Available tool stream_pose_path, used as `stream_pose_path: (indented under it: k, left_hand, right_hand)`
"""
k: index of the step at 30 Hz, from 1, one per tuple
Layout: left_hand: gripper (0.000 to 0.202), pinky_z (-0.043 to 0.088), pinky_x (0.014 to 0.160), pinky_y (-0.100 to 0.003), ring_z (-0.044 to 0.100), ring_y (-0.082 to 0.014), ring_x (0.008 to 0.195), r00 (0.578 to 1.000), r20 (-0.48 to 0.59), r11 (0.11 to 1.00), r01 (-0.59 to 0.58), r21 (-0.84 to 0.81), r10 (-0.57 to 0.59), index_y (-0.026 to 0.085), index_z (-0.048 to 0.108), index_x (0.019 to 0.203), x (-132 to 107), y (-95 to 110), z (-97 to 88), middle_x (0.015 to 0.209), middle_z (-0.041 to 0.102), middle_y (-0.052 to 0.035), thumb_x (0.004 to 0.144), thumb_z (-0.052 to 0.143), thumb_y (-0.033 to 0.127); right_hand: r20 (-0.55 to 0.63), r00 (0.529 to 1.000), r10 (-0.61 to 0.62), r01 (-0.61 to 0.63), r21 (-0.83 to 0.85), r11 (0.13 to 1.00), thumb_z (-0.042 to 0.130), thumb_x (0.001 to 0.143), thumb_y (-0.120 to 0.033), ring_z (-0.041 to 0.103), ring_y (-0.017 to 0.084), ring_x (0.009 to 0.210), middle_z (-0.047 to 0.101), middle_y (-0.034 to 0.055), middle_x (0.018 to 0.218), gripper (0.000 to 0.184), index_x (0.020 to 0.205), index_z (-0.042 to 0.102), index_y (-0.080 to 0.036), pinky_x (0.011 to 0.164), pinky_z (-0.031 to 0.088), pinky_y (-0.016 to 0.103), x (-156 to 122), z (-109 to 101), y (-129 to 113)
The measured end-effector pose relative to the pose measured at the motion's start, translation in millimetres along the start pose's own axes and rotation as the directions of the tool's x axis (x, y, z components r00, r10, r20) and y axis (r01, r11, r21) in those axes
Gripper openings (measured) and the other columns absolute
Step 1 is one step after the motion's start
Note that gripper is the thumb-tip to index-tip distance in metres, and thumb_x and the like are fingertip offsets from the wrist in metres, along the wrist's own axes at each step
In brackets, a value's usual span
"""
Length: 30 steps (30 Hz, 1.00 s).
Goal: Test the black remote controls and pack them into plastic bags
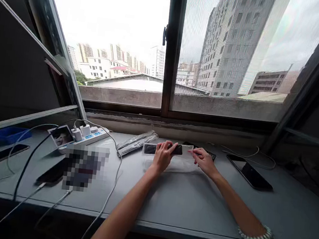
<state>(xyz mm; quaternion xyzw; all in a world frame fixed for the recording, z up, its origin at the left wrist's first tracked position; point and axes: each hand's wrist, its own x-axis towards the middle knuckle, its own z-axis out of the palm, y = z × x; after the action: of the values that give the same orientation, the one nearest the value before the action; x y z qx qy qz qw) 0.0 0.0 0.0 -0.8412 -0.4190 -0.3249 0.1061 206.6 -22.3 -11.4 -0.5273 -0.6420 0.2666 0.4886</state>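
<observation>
My left hand [163, 155] grips a slim black bar-shaped device [150, 149] that lies partly inside a clear plastic bag [179, 164] on the grey table [185, 199]. The fingers curl over the bar's middle. My right hand [204, 160] pinches the bag's upper right edge, fingers closed on the plastic. Both hands rest near the far side of the table, below the window. A beaded bracelet [255, 236] is on my right wrist.
More bagged black bars [136, 141] lie left of my hands. A white power strip [91, 134] with plugs and cables sits at left beside phones [54, 172]. Another phone [250, 172] with a white cable lies at right. A blue tray [5, 133] is far left.
</observation>
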Motion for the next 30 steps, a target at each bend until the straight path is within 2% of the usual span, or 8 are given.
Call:
stream_pose_path:
  k: [4,8,12,16,18,24,30]
  left_hand:
    - [0.051,0.035,0.095,-0.035,0.05,-0.0192,0.106,0.999,0.026,0.999,-0.034,-0.035,0.035,0.027,0.049,0.126,-2,3,-1.9,0.114,0.053,-0.0052,0.079,0.056,0.008]
    - [0.048,0.035,0.095,-0.034,0.05,-0.0186,0.105,0.999,0.043,0.998,-0.029,-0.051,0.031,0.026,0.048,0.127,-3,7,-3.2,0.114,0.053,-0.0054,0.081,0.054,0.012]
    - [0.048,0.033,0.095,-0.034,0.049,-0.0189,0.107,0.999,0.043,0.999,-0.022,-0.042,0.023,0.027,0.046,0.129,-4,10,-4.8,0.115,0.052,-0.0054,0.083,0.053,0.014]
    - [0.047,0.032,0.095,-0.034,0.048,-0.0191,0.106,0.997,0.065,0.999,-0.035,-0.031,0.037,0.026,0.047,0.127,-5,10,-4.6,0.115,0.052,-0.0052,0.083,0.052,0.014]
    - [0.047,0.031,0.095,-0.035,0.048,-0.0191,0.106,0.995,0.08,0.998,-0.052,-0.02,0.054,0.027,0.047,0.126,-5,10,-3.6,0.115,0.052,-0.0046,0.082,0.051,0.012]
    - [0.049,0.031,0.095,-0.035,0.047,-0.0195,0.107,0.994,0.086,0.997,-0.072,-0.014,0.073,0.028,0.045,0.128,-4,13,-5.0,0.116,0.051,-0.0046,0.082,0.051,0.013]
    - [0.049,0.031,0.095,-0.035,0.048,-0.0194,0.108,0.988,0.079,0.991,-0.133,-0.021,0.134,0.028,0.045,0.129,-3,22,-11.7,0.117,0.052,-0.005,0.082,0.05,0.013]
  right_hand:
    - [0.054,0.998,0.041,-0.044,0.048,0.998,0.057,0.072,-0.058,0.052,0.006,0.051,0.052,0.0086,0.108,0.044,0.088,0.072,-0.02,0.037,0.039,0.022,-4,3,-1]
    - [0.031,0.998,0.052,-0.055,0.134,0.989,0.064,0.066,-0.056,0.051,0.006,0.05,0.054,0.0081,0.113,0.041,0.085,0.072,-0.02,0.037,0.039,0.022,-4,5,0]
    - [0.027,0.993,0.115,-0.119,0.229,0.966,0.067,0.063,-0.053,0.049,0.006,0.052,0.062,0.006,0.105,0.04,0.086,0.071,-0.021,0.042,0.04,0.02,-4,3,-5]
    - [0.172,0.978,0.114,-0.158,0.269,0.95,0.067,0.065,-0.048,0.05,0.007,0.058,0.065,0.0045,0.103,0.035,0.088,0.071,-0.022,0.045,0.04,0.018,-7,1,-13]
    - [0.204,0.972,0.12,-0.172,0.26,0.95,0.066,0.067,-0.048,0.051,0.008,0.059,0.065,0.0049,0.102,0.034,0.087,0.071,-0.022,0.045,0.04,0.018,-8,2,-15]
    - [0.039,0.981,0.19,-0.194,0.233,0.953,0.068,0.061,-0.053,0.056,0.011,0.057,0.066,0.0042,0.079,0.043,0.088,0.071,-0.02,0.042,0.041,0.02,-4,3,-7]
    - [0.102,0.961,0.257,-0.274,0.222,0.936,0.069,0.06,-0.055,0.057,0.012,0.059,0.066,0.0062,0.078,0.042,0.079,0.072,-0.017,0.043,0.04,0.019,-6,-2,-15]
